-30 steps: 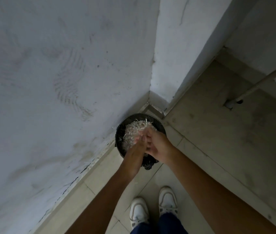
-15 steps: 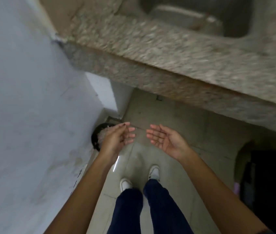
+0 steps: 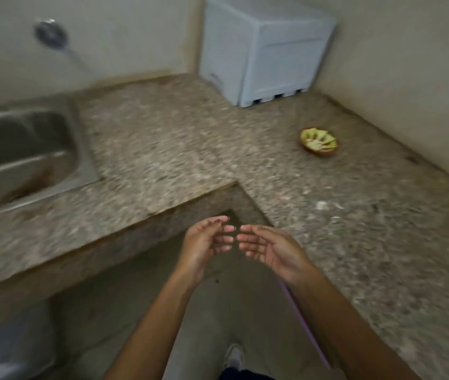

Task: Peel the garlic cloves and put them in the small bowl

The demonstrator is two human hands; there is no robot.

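Nearest the camera, both forearms reach forward over the floor [image 3: 124, 319], and the left hand [image 3: 204, 244] and right hand [image 3: 268, 249] hang side by side with palms turned inward, fingers loosely spread and holding nothing; their fingertips are close but apart. A second ago the same hands were pressed together over a dark bin heaped with pale papery skins in a floor corner, and half a second ago they had already parted, empty, with the bin at the left wrist; now the bin is out of view and the view has swung up to the desk [image 3: 163, 138]. My reading is that the peel waste has just been dropped and the person is turning back to the work surface, so the peeling step looks done or paused, though no unpeeled garlic shows anywhere. The hands sit in the inner corner of the L-shaped desk, its front edge just beyond the fingertips and its right-hand run close beside the right forearm, so open room lies forward and up rather than sideways. A few pale scraps [image 3: 322, 205] lie on the right-hand run, too blurred to name. Further on, well apart from the hands, stands the small bowl [image 3: 319, 142], with pale pieces inside that are likely peeled cloves. Left is a steel sink [image 3: 23, 149]; at the back a pale blue box [image 3: 267, 50] stands against the wall.
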